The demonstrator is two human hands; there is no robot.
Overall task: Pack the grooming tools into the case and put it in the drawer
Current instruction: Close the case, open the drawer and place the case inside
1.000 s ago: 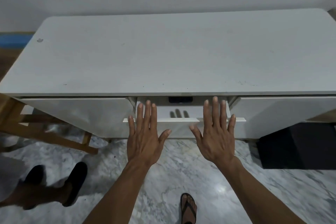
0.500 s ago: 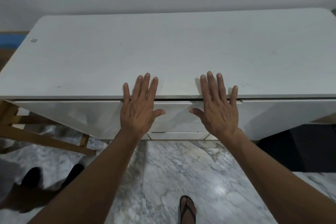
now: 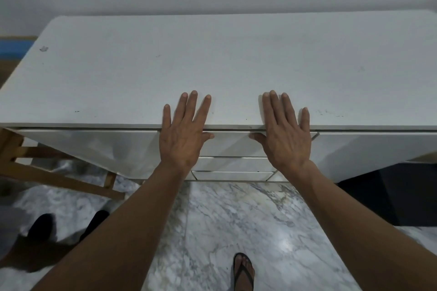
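Note:
The white top drawer (image 3: 233, 143) in the middle of the white cabinet (image 3: 236, 66) sits flush with the cabinet front, closed. My left hand (image 3: 183, 133) and my right hand (image 3: 285, 134) lie flat against the drawer front, fingers spread and reaching over the cabinet's top edge. Neither hand holds anything. The case and the grooming tools are out of sight.
Two lower drawers (image 3: 233, 169) sit beneath the top one. A wooden frame (image 3: 59, 175) stands at the left, a dark box (image 3: 387, 196) at the right. On the marble floor are my sandalled foot (image 3: 243, 271) and another person's black shoes (image 3: 41, 227).
The top drawer, open a second ago with a dark case visible inside, has been pushed in and closed. Both hands moved forward with it and now rest on its front.

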